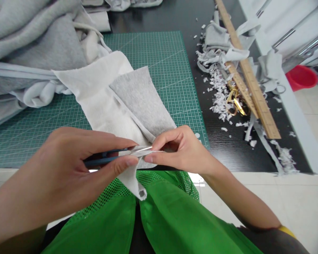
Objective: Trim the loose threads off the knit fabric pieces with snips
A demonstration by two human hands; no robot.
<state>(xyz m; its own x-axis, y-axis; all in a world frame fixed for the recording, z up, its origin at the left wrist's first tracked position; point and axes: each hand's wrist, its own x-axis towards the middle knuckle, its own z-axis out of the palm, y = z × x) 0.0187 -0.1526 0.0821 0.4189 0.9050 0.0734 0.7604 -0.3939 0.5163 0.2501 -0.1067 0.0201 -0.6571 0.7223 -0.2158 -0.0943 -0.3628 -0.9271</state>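
My left hand [71, 162] is closed around blue-handled snips [98, 161], whose thin metal blades point right along a fabric edge. Its thumb and forefinger come together by the blades, close to the cloth. The thumb and forefinger of my right hand [187, 151] pinch the folded edge of a light grey fabric piece [103, 95] just past the blade tips. This piece spreads over the cutting mat, with a darker grey flap [143, 98] lying across it. Below my fingers, a rolled corner [137, 187] hangs over the table's front edge. My fingers partly hide the pinched cloth.
A large heap of grey fabric [42, 38] covers the left of the green cutting mat [172, 70]. On the right lie wooden rulers [262, 102], gold-handled scissors [237, 102], fabric scraps [217, 35] and white clippings [219, 84]. A red container [302, 77] stands beyond the table.
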